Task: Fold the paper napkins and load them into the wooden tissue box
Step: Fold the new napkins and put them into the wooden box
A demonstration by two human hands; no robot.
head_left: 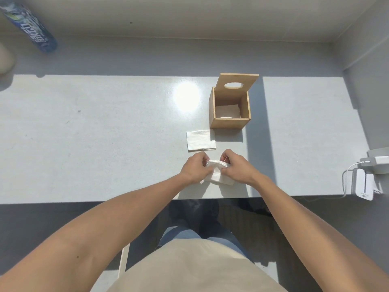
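At the table's (105, 144) near edge, the left hand (194, 167) and right hand (235, 167) pinch a napkin (216, 175) by its upper corners, short of the open box (229, 123). It looks thin, limp and tearable, so a light grip at the edges should suit.

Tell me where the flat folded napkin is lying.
The folded napkin lies flat on the table, just in front-left of the wooden tissue box, beyond both hands.

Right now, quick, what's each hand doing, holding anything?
Left hand: closed, pinching the napkin being folded.
Right hand: closed, pinching the same napkin's other side.
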